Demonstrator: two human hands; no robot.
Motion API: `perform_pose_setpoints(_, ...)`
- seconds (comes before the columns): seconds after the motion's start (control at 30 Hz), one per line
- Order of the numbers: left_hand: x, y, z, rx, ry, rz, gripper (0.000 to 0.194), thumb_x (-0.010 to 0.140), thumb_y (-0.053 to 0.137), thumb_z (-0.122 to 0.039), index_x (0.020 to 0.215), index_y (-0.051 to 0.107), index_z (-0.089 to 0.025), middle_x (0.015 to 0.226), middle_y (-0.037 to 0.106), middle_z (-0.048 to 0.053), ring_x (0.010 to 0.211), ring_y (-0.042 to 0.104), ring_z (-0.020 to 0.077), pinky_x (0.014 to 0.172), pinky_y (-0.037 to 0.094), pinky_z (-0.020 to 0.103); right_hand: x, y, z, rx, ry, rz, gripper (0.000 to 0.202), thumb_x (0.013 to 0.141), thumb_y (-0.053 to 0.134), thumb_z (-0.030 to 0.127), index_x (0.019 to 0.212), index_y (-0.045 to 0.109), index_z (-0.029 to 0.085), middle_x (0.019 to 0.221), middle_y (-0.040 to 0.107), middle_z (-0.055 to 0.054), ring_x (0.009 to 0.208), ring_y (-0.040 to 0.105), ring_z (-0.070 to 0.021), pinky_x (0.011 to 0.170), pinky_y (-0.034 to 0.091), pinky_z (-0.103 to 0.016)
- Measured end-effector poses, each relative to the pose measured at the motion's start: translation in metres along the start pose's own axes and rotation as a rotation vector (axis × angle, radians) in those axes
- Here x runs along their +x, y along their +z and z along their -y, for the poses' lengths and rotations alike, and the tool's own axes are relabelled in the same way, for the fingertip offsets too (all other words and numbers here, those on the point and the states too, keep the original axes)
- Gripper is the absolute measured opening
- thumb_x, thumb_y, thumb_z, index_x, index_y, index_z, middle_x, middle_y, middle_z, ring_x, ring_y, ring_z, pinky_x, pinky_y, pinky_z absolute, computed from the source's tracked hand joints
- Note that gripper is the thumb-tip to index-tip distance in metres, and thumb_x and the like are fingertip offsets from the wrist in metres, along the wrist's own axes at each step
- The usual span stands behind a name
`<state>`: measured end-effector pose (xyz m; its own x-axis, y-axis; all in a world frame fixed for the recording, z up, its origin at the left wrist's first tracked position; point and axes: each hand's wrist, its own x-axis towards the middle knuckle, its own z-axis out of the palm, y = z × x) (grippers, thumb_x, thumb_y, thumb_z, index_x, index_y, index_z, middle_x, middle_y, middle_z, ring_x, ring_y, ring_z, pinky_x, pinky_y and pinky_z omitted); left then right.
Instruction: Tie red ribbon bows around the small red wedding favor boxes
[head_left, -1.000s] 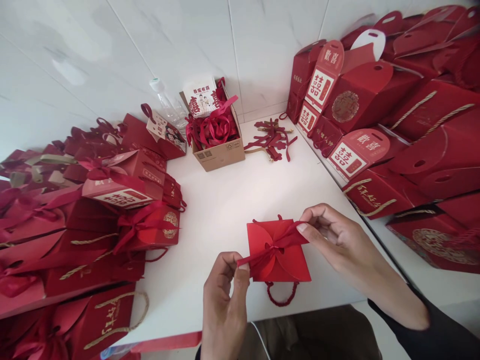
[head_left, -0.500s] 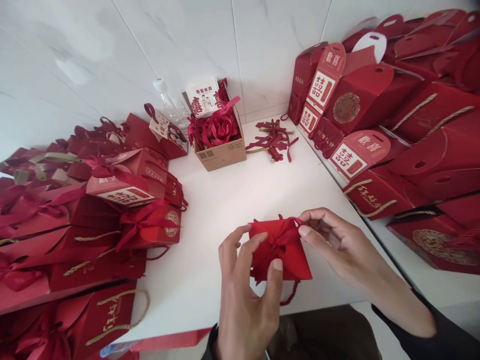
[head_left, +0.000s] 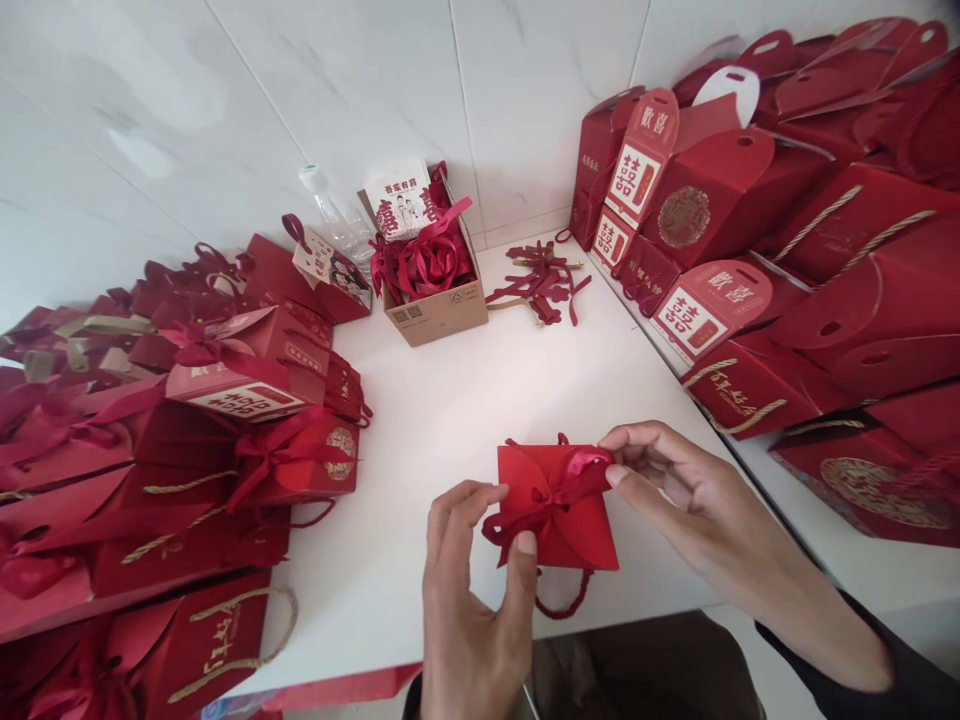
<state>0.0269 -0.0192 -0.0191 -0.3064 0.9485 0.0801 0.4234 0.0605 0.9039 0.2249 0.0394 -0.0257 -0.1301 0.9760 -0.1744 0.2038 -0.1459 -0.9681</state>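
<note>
A small bright red box [head_left: 581,535] rests on the white table near its front edge, a dark red ribbon bow [head_left: 551,497] across its top and a twisted cord handle at its near side. My right hand [head_left: 675,490] pinches the bow's right loop between thumb and forefinger at the box's upper right corner. At the box's left side is my left hand [head_left: 480,570], thumb and fingers apart, with the thumb tip by the bow's left loop and a fingertip near the left edge. It grips nothing that I can see.
Ribboned red boxes [head_left: 292,460] are piled on the left, more red boxes [head_left: 720,210] on the right. Against the wall stand a cardboard box [head_left: 442,315] of ribbons and a clear bottle [head_left: 334,215]. Loose dark red ribbon pieces [head_left: 544,285] lie beside the cardboard box.
My left hand has drawn back leftward and its fingers no longer cover the box top. The bow is now spread, with loops showing left and right. My right hand keeps its pinch on the ribbon.
</note>
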Motion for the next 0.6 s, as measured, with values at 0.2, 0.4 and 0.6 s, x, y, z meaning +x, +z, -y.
perform_pose_setpoints(0.2,-0.007,-0.008,-0.003,-0.156,-0.22,-0.041,0.02,0.09,0.071,-0.043,0.094,0.073,-0.024,0.092,0.068,0.005,0.09,0.061,0.0208,0.081,0.05,0.031,-0.001,0.0,0.003,-0.026,0.01,0.007,0.024,0.096,0.065,0.051,0.105,0.065,0.029,0.101,0.07,-0.002,0.097,0.067,-0.0216,0.086,0.056,-0.033)
perform_pose_setpoints(0.4,-0.005,-0.011,-0.004,-0.378,-0.348,-0.085,0.022,0.083,0.08,-0.038,0.098,0.072,-0.025,0.098,0.069,0.002,0.092,0.065,0.0162,0.081,0.055,0.023,-0.003,0.001,0.003,-0.046,0.006,-0.002,0.025,0.094,0.067,0.051,0.106,0.066,0.029,0.098,0.069,-0.002,0.093,0.066,-0.0209,0.084,0.058,-0.033)
perform_pose_setpoints(0.6,0.001,-0.014,-0.004,-0.432,-0.306,-0.098,0.025,0.078,0.085,-0.034,0.097,0.073,-0.022,0.091,0.072,0.004,0.085,0.068,0.0152,0.075,0.058,0.021,-0.005,0.0,0.003,-0.045,0.015,-0.016,0.023,0.093,0.068,0.05,0.105,0.067,0.03,0.099,0.07,-0.002,0.095,0.067,-0.0211,0.085,0.058,-0.033)
